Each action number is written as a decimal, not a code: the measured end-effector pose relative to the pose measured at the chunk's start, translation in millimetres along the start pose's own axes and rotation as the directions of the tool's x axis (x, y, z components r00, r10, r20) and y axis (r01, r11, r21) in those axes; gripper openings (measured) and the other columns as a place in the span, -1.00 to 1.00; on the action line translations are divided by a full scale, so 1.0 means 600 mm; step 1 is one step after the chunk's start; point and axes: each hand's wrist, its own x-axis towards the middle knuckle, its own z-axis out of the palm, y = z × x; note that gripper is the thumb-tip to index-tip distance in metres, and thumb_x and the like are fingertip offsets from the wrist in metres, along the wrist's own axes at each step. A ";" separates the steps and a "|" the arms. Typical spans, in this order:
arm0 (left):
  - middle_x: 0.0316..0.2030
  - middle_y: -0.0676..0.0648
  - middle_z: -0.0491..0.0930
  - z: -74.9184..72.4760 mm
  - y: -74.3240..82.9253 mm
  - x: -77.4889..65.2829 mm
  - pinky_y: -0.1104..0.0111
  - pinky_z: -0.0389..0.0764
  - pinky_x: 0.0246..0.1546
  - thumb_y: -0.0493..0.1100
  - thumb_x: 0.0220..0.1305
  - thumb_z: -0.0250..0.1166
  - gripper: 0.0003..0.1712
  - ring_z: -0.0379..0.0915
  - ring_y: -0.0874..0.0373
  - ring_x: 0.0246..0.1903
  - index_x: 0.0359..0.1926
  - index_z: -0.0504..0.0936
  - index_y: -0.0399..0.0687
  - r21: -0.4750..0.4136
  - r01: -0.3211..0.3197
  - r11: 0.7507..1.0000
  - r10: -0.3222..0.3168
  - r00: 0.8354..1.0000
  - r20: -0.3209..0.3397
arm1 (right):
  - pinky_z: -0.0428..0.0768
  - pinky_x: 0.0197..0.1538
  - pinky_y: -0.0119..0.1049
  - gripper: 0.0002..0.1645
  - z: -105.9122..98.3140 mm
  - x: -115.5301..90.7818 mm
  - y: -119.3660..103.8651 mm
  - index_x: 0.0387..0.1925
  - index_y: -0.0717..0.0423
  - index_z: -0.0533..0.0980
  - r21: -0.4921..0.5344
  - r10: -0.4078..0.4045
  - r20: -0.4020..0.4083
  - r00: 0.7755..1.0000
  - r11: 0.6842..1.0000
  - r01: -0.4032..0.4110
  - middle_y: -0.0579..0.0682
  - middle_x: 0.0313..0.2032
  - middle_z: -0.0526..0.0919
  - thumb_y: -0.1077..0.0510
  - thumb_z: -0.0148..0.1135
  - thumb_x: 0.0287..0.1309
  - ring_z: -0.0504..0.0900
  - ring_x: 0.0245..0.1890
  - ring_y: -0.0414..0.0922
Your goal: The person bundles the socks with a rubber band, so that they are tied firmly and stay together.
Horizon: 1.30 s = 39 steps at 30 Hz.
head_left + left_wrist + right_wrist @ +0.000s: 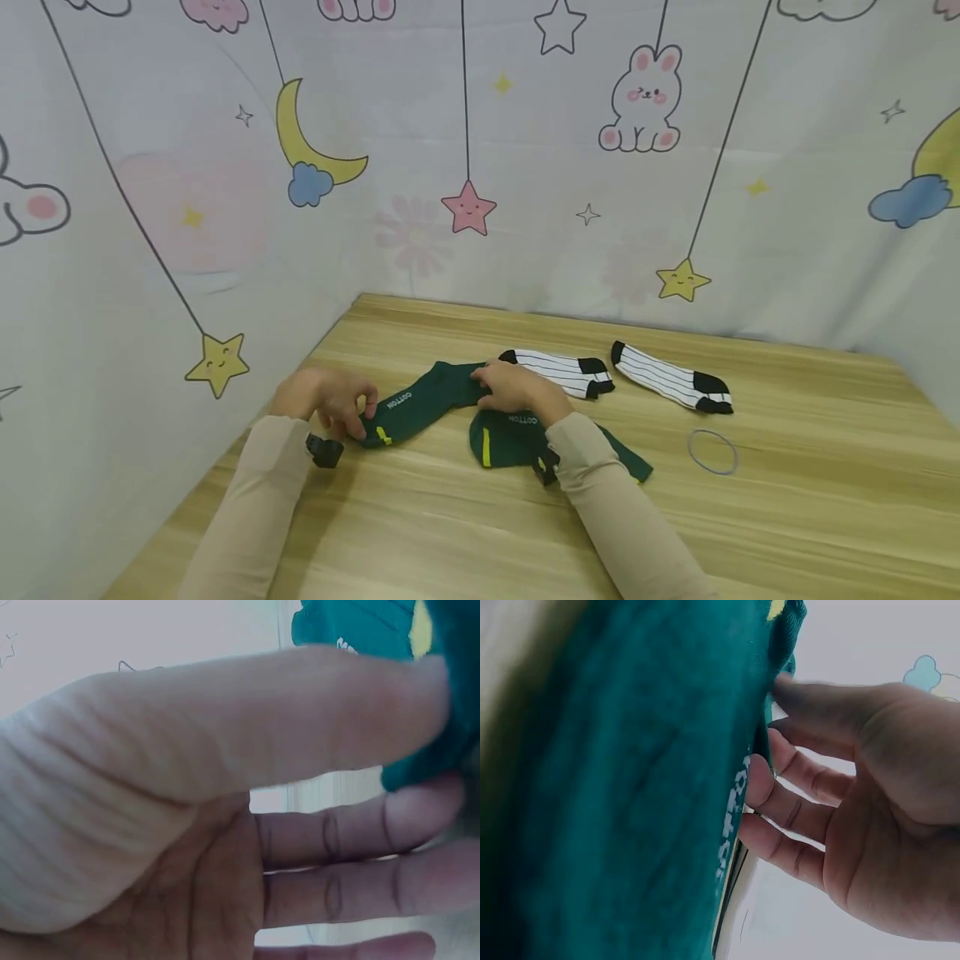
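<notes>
A dark green sock [412,407] with white "COTTON" lettering and a yellow mark stretches between the two hands. My left hand [336,403] pinches its toe end; in the left wrist view, the thumb [360,712] and a finger have green cloth between them. At the sock's other end, my right hand [517,385] pinches the cuff, and in the right wrist view its fingertips [759,780] meet the green fabric. Under the right wrist lies a second green sock [502,442], partly hidden by the arm.
Two white socks with black stripes lie behind and to the right: one white sock [558,372] just past the right hand, another white sock [667,377] farther right. A thin bluish ring [713,452] lies on the wooden table [810,500]. Printed curtains [525,250] border the table.
</notes>
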 end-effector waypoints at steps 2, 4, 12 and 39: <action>-0.41 -0.10 0.59 -0.001 0.000 0.001 0.22 0.63 -0.20 -0.30 0.17 0.45 -0.69 0.58 0.12 -0.41 -0.17 0.47 -0.07 0.018 -0.010 1.000 0.010 1.000 -0.005 | 0.51 0.17 -0.13 -0.36 0.000 0.001 0.000 0.40 0.25 0.32 -0.011 0.022 -0.006 1.000 1.000 -0.022 0.19 0.19 0.51 0.13 0.23 0.39 0.55 0.14 0.02; -0.42 -0.09 0.57 -0.002 0.001 0.001 0.23 0.63 -0.23 -0.31 0.17 0.44 -0.70 0.56 0.13 -0.42 -0.18 0.47 -0.08 0.035 -0.019 0.999 0.020 1.000 -0.009 | 0.54 0.08 -0.18 -0.34 0.000 0.001 0.001 0.39 0.26 0.32 -0.006 0.037 -0.016 0.999 0.999 -0.038 0.12 0.01 0.60 0.15 0.26 0.36 0.59 -0.01 -0.04; -0.43 -0.07 0.57 0.001 0.004 0.003 0.24 0.62 -0.25 -0.34 0.19 0.41 -0.73 0.54 0.13 -0.42 -0.18 0.48 -0.10 0.039 -0.007 0.999 0.008 1.000 -0.008 | 0.55 -0.21 -0.34 -0.38 0.001 0.002 0.005 0.41 0.35 0.26 0.137 0.110 -0.025 0.994 0.985 -0.106 0.00 -0.56 0.59 0.22 0.15 0.43 0.46 -0.74 -0.24; -0.37 -0.07 0.61 0.008 0.010 0.008 0.27 0.50 -0.28 -0.40 0.21 0.29 -0.79 0.55 0.10 -0.40 -0.19 0.48 -0.10 0.066 0.008 0.998 -0.005 0.999 -0.047 | 0.56 -0.09 -0.11 -0.52 -0.002 -0.007 0.014 0.18 0.10 0.48 0.053 0.266 -0.080 0.961 0.963 -0.262 0.12 0.05 0.48 0.02 0.32 0.31 0.55 -0.19 -0.05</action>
